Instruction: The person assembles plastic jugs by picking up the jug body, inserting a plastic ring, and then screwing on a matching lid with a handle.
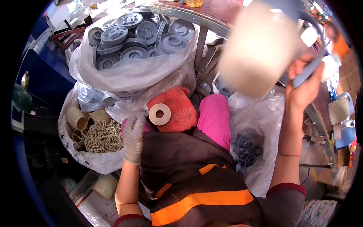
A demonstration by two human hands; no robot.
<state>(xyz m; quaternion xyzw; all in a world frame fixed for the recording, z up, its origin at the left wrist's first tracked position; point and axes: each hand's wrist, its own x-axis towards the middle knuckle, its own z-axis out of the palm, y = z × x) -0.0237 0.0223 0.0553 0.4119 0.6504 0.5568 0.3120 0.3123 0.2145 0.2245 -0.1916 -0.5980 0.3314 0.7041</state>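
My right hand (305,81) is wrapped round the grey-blue handle (308,72) of a cream jug (261,49). The jug is raised at the upper right, and its body is smeared by motion. My left hand (133,138) wears a pale knitted glove and is over my left thigh. Its fingers are stretched out and hold nothing that I can see, though their tips are blurred. Beside it, a cream ring like a tape roll (166,114) lies against a red cloth-like bundle (183,109) between my knees.
Ahead, a clear plastic bag (128,81) holds several grey round lids (145,32). A white sack (94,160) at left contains cream cylinders (76,118) and small beige pieces (102,138). Dark grey rings (247,151) lie in another bag (268,132). More jugs (340,111) stand at right.
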